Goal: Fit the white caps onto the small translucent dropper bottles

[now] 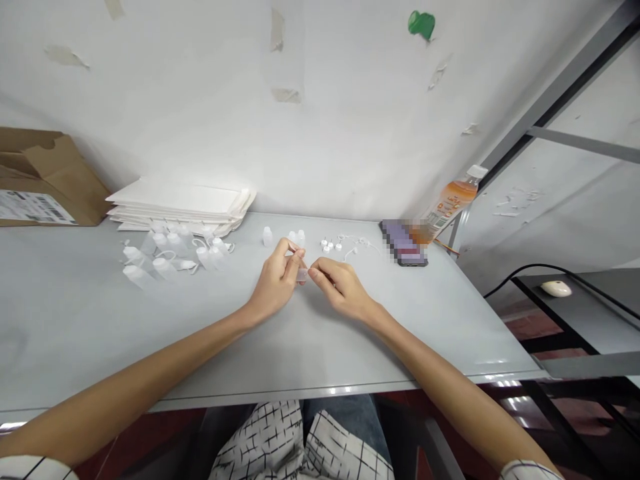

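Observation:
Over the middle of the table, my left hand (277, 280) is closed around a small translucent squeeze bottle (301, 274), lying sideways in the fingers. My right hand (345, 287) is pinched at the bottle's right end; whatever sits between those fingertips is too small and hidden to name. Just behind the hands stand a small uncapped bottle (267, 236) and more like it, partly covered by my left hand. Beyond my right hand lie several white needle-tip caps (325, 245) and thin clear strap pieces (356, 248).
Several squeeze bottles with caps (165, 267) are gathered at the left, some tipped over. Behind them is a stack of white envelopes (180, 203), with a cardboard box (55, 180) further left. A phone (404, 243) and an orange drink bottle (447, 203) are at the right, by a metal frame.

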A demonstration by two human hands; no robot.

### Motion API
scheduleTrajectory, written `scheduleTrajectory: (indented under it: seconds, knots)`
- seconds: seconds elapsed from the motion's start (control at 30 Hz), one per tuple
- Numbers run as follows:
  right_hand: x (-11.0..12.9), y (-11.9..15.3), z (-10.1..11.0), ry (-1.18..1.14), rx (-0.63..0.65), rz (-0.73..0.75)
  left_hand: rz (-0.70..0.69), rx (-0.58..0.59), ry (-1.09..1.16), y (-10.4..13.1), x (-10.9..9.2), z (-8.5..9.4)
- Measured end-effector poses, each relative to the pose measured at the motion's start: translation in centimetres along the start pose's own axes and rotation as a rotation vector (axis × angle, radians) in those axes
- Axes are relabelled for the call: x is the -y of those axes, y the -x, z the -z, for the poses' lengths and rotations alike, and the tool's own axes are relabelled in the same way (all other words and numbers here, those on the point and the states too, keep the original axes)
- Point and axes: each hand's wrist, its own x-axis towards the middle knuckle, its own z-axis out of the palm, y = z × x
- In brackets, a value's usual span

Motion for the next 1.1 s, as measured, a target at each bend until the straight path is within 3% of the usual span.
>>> scheduleTrajectory:
  seconds: [0.17, 0.27, 0.43, 0.57, 0.7, 0.83, 0.97, 1.1]
  knots:
    - [-0.3, 0.3, -0.8, -0.207, 0.121, -0.21, -0.154, -0.061, -0.191, 0.3, 0.6, 0.1]
    - [-0.6, 0.4, -0.9, -0.331, 0.138, -0.307, -0.117, -0.019, -0.135, -0.1, 0.9, -0.1]
    - [-0.6, 0.0, -0.3, -0.288, 0.029, -0.252, 0.014, 0.059, 0.072, -0.7, 0.9, -0.2]
    - [-0.8, -0.1, -0.1, -0.259, 0.015, -0.266, 0.033, 0.087, 0.057, -0.8, 0.8, 0.2]
    - [-1.6, -0.2, -0.3, -0.19, -0.093, -0.269, 0.03, 0.106, 0.021, -0.7, 1.0, 0.7]
    - [-2.2, -0.5, -0.2, -0.288, -0.201, -0.307, -0.084, 0.137, -0.194, -0.7, 1.2, 0.9]
    - [-2.4, -0.7, 0.5, -0.234, -0.361, -0.269, -0.268, 0.172, -0.354, -0.7, 1.6, 0.8]
    - [-2.2, -0.7, 1.0, -0.283, -0.383, -0.289, -0.328, 0.204, -0.395, -0.6, 1.7, 0.6]
